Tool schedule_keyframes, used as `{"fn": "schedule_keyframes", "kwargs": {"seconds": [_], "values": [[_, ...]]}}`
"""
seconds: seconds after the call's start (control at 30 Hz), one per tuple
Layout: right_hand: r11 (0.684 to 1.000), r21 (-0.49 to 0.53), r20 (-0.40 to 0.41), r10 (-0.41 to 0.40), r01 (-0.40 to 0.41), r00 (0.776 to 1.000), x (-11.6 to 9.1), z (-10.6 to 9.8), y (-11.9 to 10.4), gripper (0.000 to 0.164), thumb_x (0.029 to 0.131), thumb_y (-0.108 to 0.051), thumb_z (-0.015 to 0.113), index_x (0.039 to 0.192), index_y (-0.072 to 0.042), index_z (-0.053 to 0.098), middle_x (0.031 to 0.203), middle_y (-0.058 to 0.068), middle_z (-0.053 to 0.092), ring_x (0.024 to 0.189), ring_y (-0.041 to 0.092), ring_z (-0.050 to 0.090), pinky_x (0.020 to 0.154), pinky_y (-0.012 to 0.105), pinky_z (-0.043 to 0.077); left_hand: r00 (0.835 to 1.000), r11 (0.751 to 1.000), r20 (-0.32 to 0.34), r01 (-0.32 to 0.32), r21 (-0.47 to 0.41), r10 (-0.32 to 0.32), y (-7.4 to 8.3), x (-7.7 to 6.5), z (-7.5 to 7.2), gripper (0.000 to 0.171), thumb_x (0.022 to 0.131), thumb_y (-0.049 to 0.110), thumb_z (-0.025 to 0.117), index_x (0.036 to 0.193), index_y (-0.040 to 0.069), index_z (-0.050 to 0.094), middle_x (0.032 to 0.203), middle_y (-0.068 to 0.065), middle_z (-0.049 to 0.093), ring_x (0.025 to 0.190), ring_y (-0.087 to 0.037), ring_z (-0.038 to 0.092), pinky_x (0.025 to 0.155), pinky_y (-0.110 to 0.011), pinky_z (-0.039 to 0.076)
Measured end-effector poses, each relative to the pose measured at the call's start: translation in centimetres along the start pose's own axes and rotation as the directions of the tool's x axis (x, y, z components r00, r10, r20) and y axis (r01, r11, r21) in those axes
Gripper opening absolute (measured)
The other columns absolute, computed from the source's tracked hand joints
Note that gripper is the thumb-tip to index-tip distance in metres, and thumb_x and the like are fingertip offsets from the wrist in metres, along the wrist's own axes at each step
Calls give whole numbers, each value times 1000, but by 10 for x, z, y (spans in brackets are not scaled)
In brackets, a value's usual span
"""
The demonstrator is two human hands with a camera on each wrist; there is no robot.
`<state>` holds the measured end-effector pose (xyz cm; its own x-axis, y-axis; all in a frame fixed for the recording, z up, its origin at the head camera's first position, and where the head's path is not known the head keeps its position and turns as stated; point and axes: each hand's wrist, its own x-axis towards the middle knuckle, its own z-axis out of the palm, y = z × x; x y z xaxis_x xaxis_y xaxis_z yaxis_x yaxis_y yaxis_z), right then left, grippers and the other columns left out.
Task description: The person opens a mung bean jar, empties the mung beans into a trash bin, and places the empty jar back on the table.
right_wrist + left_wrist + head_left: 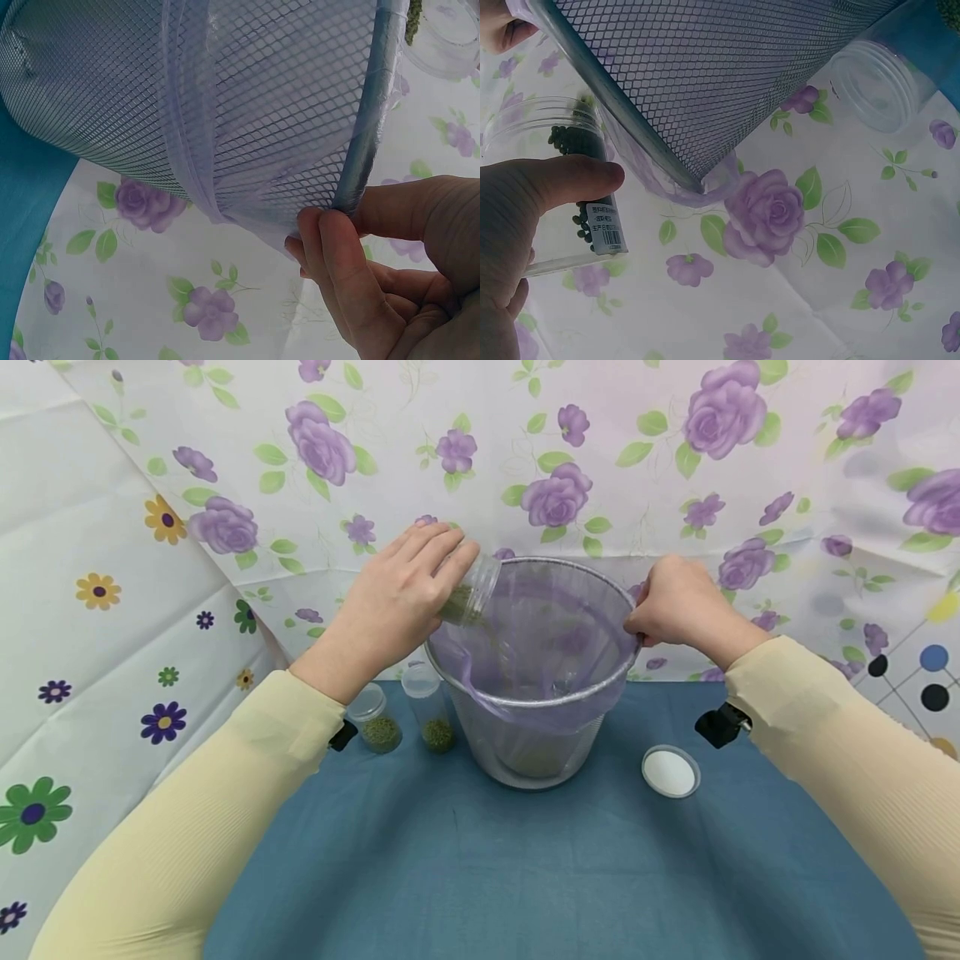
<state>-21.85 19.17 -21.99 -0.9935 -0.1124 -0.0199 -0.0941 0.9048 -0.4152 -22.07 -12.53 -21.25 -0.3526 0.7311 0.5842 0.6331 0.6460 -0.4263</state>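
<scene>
My left hand [393,597] grips a clear plastic jar [480,589] of small green beans, tipped with its mouth over the left rim of a wire-mesh wastebasket [540,783]. In the left wrist view the beans [577,141] lie along one side of the jar, by a printed label [606,226]. A thin purple plastic bag [558,717] lines the basket and folds over its rim. On the far side, my right hand [675,606] pinches the rim and the bag's edge between thumb and fingers, as the right wrist view shows up close.
Left of the basket stand two clear jars, a wider one [380,731] and a narrower one [437,731], both partly filled with green grains. To the right lies a shallow round dish [695,768] of white contents. Blue cloth [517,877] covers the table; a floral curtain [495,410] hangs behind.
</scene>
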Motion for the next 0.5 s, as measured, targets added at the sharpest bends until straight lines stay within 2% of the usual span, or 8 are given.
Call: {"fn": "schedule_keyframes", "kwargs": {"seconds": [0.13, 0.3, 0.5], "values": [[1000, -6, 3, 1, -1, 1000, 0, 0, 0, 17, 73, -13, 63, 62, -3, 71, 51, 4, 65, 47, 18, 62, 45, 29, 46, 1000, 1000, 2, -4, -5, 4, 0, 1, 0, 55, 73, -3, 66, 127, 2, 52, 126, -18, 56, 123, -31, 49, 112, -38, 33], [1000, -10, 1, -3, 3, 1000, 0, -1, -1, 17, 73, -13, 62, 62, -3, 71, 51, 4, 64, 47, 18, 62, 44, 29, 46, 1000, 1000, -11, -11, -1, 11, 0, 2, 0, 49, 78, -5, 57, 127, 2, 53, 126, -19, 54, 121, -31, 50, 113, -37, 33], [1000, -9, 0, -2, 2, 1000, 0, 0, -1, 17, 73, -13, 63, 61, -3, 71, 50, 4, 64, 47, 18, 61, 44, 29, 45, 1000, 1000, -2, -21, 1, 21, 1, 1, 0, 50, 79, -3, 57, 129, 3, 51, 126, -20, 54, 121, -31, 49, 113, -36, 32]]}}
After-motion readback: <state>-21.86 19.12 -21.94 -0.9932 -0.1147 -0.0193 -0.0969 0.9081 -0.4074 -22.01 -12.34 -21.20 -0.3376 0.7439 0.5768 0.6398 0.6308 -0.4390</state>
